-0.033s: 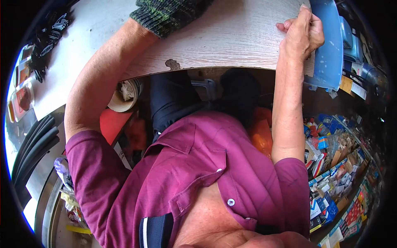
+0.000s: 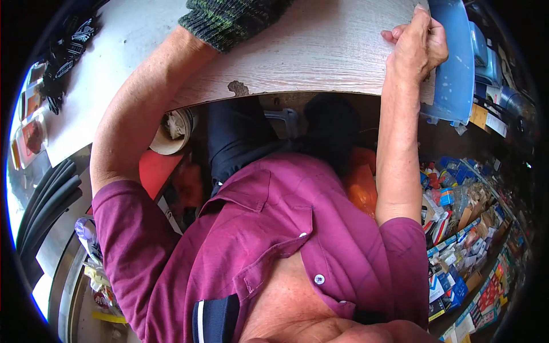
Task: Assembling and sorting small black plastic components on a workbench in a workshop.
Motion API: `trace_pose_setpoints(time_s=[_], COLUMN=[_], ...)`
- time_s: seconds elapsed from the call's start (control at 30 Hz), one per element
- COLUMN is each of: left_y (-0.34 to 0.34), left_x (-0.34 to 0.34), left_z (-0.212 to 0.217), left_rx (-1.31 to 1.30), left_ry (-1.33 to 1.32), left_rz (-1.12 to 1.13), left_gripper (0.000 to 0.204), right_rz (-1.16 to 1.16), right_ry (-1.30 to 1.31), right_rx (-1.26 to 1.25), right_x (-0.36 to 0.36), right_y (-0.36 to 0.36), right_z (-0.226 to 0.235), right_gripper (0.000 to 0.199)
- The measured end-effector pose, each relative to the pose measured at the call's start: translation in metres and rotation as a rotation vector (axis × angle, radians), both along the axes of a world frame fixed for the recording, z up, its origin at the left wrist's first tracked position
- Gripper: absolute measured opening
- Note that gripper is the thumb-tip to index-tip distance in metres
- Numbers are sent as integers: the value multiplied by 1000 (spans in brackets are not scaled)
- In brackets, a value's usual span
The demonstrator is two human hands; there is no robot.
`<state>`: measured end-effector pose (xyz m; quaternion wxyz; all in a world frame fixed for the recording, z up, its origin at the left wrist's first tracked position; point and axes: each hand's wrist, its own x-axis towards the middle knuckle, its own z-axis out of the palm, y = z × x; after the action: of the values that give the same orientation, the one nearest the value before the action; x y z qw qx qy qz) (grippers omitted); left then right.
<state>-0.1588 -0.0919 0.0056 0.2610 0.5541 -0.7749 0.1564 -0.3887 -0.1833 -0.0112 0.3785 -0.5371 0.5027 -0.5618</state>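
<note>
My left hand point(image 2: 234, 20) wears a dark green and black knitted glove and lies over the pale wood-grain tabletop point(image 2: 320, 63). Its fingers run out of the picture at the top, so their pose is hidden. Bare and closed, my right hand point(image 2: 420, 48) is at the table's right end, beside a blue plastic tray point(image 2: 454, 74). Its fingers are curled in and one reaches up to the picture's top edge. Whatever it may hold cannot be made out.
A chipped patch point(image 2: 238, 88) marks the table's near edge. Black tubes point(image 2: 48, 197) hang at the left, and a round tub point(image 2: 171, 134) stands below the table. Dark crumpled cloth point(image 2: 66, 60) lies at the far left. Boxes and packets point(image 2: 457, 268) crowd the lower right.
</note>
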Motion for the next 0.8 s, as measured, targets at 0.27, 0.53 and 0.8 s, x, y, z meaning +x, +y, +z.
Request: trace_pose_setpoints(time_s=[0.27, 0.53, 0.8], left_y=[-7, -54, -155], left_x=[19, 48, 95], left_z=[8, 88, 107], left_rx=[-147, -425, -240], left_ry=[102, 37, 22], left_rz=[-110, 48, 210], left_gripper=[32, 41, 48], right_rz=[-51, -37, -27], right_ry=[31, -13, -10], right_rx=[70, 62, 47], right_x=[4, 6, 2], right_y=[-5, 3, 1], right_z=[10, 7, -1], right_gripper=[27, 26, 27])
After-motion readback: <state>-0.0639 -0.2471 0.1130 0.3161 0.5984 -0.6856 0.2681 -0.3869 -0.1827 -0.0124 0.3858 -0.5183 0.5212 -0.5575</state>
